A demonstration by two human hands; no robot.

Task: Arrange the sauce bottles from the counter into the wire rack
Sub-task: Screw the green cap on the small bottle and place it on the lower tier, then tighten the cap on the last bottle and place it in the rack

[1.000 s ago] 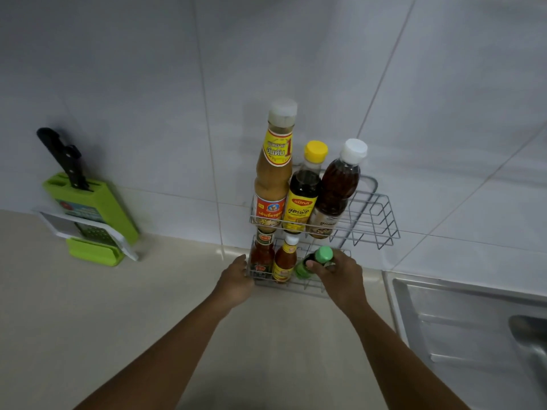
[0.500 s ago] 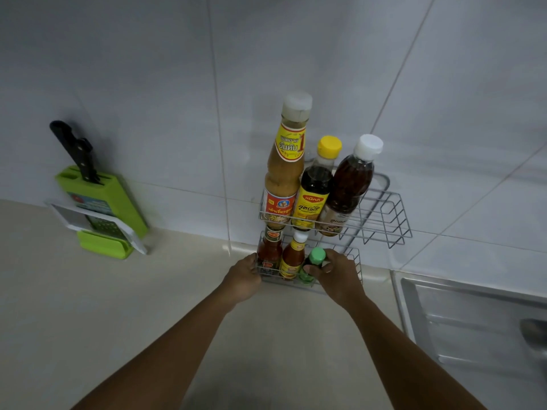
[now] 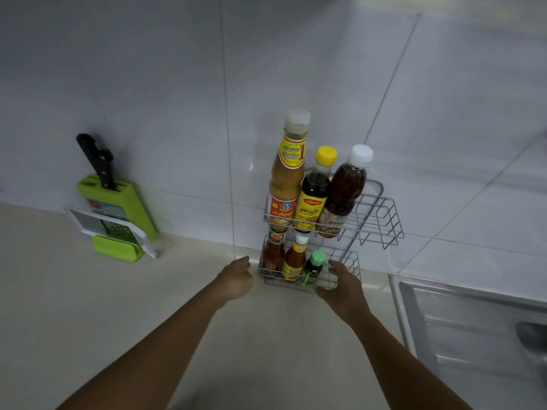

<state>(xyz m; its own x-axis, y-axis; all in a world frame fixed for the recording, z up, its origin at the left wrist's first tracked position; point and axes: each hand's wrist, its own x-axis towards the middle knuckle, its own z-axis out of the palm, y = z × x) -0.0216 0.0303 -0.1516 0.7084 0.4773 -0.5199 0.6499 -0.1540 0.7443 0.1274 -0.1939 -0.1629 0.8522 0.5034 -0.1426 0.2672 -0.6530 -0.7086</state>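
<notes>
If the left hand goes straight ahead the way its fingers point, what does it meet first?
Probably the left end of the wire rack, beside the red-capped bottle. The left hand is open; depth is unclear.

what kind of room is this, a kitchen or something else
Most likely a home kitchen. A two-tier wire rack of sauce bottles stands on a pale counter against a white tiled wall, a green knife block holds a knife, and a steel sink sits at the right.

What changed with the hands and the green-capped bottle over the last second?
The right hand let go of the green-capped bottle and drew back open. The left hand pulled slightly off the wire rack. The bottles stayed in the rack.
</notes>
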